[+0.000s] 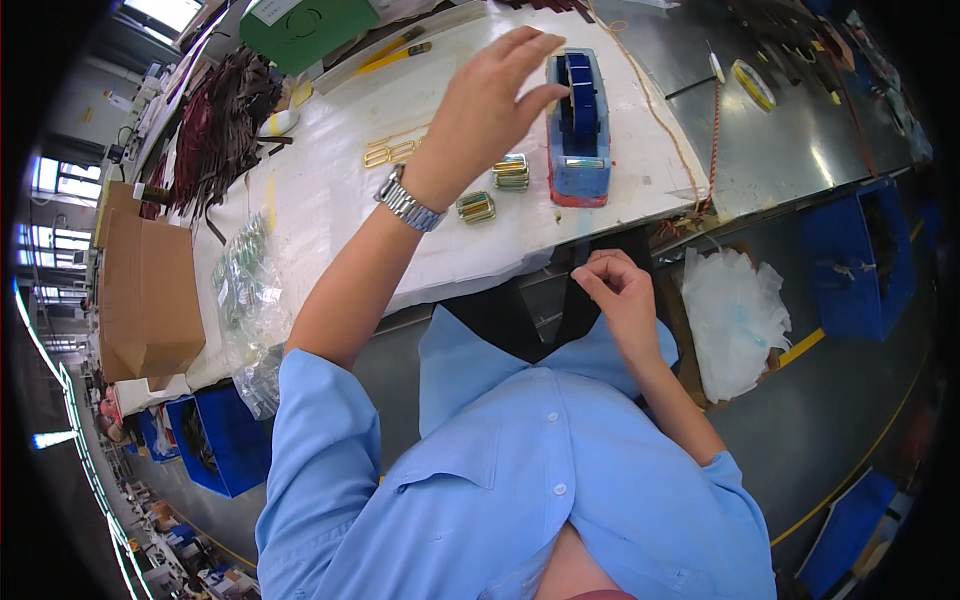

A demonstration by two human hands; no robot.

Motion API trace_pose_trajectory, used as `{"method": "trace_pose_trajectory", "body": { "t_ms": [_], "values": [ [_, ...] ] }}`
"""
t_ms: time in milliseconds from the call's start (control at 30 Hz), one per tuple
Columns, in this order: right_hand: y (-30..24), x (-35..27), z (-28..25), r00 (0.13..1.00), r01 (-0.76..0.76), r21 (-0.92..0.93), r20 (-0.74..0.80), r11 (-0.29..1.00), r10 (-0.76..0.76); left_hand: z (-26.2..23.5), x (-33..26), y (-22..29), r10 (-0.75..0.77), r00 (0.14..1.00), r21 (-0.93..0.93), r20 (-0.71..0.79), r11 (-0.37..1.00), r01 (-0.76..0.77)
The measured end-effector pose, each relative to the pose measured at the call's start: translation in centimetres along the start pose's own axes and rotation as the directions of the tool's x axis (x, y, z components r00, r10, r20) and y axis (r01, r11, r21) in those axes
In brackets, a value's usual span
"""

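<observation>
A blue tape dispenser with a dark blue roll stands on the white-covered table. My left hand, a metal watch on its wrist, reaches over its left side. The fingers are stretched out and the thumb is at the roll; whether it touches I cannot tell. In front of the dispenser, off the table's near edge, my right hand is pinched. A faint clear strip of tape runs from the dispenser down to those fingertips. Left of the dispenser lie two small wrapped bundles of metal buckles. Loose gold buckles lie farther left, partly behind my left hand.
A cardboard box and a clear bag of metal pieces are at the left. Dark red straps and a green box lie farther back. A bag of white sheets and a blue bin are at the right.
</observation>
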State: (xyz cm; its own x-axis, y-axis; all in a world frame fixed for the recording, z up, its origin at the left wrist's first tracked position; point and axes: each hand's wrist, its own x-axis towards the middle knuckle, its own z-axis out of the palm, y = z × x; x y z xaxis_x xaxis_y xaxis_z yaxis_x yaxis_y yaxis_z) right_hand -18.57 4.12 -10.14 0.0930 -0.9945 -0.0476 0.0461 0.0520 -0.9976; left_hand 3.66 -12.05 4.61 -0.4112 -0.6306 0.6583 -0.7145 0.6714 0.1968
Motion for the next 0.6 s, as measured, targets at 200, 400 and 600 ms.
{"method": "trace_pose_trajectory", "body": {
  "t_ms": [200,400,600],
  "values": [
    [-1.9,-1.1,0.3,0.993,-0.109,0.167,0.065,0.98,0.099,-8.2,-8.2,-4.0,-0.309,0.918,0.258,0.248,0.935,0.245],
    [-4.0,-1.7,1.0,0.976,-0.193,0.267,0.154,0.944,0.156,-6.6,-14.0,-5.7,-0.241,0.894,0.368,0.377,0.925,0.094],
    [-4.9,-2.3,0.5,0.978,-0.16,0.28,0.172,0.947,0.114,-6.7,-14.1,-7.5,-0.254,0.896,0.308,0.363,0.941,0.142]
  ]
}}
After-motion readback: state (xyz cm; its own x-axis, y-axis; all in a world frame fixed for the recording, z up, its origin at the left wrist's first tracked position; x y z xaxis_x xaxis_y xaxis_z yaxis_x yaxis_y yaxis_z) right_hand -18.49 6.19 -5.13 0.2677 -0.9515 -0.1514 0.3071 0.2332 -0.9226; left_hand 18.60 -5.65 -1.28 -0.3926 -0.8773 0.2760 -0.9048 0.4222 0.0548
